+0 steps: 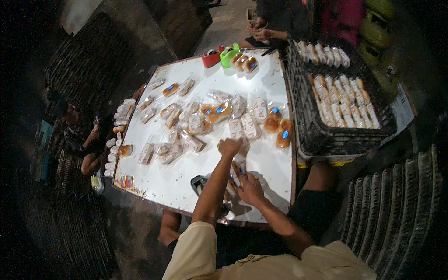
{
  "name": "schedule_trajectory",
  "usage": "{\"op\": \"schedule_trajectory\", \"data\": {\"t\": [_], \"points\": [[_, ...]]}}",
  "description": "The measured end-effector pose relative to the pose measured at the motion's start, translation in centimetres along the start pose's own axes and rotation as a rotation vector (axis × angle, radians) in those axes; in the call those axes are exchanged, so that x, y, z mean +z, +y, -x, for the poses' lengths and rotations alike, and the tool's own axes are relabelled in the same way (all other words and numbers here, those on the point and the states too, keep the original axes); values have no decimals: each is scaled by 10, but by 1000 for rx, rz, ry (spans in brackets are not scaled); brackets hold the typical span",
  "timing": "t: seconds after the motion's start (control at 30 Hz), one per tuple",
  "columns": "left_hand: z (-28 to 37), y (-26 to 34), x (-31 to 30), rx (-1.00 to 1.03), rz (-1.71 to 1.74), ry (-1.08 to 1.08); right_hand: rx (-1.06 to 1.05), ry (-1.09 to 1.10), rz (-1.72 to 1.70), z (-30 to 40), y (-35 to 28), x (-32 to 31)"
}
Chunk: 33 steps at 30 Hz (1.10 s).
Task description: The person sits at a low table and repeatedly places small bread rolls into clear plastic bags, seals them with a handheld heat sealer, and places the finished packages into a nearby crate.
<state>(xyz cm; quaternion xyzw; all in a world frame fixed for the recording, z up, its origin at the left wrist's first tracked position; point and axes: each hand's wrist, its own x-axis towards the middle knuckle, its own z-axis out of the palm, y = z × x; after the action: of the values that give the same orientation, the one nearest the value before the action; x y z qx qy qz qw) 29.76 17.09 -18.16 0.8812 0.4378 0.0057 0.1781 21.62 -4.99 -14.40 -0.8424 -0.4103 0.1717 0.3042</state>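
My left hand (230,147) is at the near end of some clear-wrapped bread packs (250,126), fingers curled; whether it grips one is unclear. Just below it, my right hand (251,189) is closed around a wrapped bread roll (238,168) lying near the table's front edge. A black tape dispenser (198,183) stands partly hidden behind my left forearm. Several more wrapped breads (199,124) lie loosely over the middle of the white table (168,185). To the right, brown buns (284,133) in clear wrap bear blue stickers.
A black plastic crate (336,138) with rows of wrapped bread stands at the table's right edge. Red (211,59) and green tape dispensers (229,56) sit at the far edge. One person (89,136) sits left, another person's hands (260,33) show beyond. Stacked trays (392,203) rise at right.
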Motion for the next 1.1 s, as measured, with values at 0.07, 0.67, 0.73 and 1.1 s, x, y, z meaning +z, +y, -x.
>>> {"op": "schedule_trajectory", "data": {"t": [0.07,0.67,0.73,1.1], "points": [[-6,13,30,-35,-15,80,24,181,-13,-8,29,3],[300,-60,-106,119,942,-261,-221,128,-1003,25,-31,-76],[314,-72,-107,135,1066,-438,-168,79,-600,32,-54,-112],[312,-88,-158,306,1262,-702,-212,-112,-977,56,-87,-95]]}}
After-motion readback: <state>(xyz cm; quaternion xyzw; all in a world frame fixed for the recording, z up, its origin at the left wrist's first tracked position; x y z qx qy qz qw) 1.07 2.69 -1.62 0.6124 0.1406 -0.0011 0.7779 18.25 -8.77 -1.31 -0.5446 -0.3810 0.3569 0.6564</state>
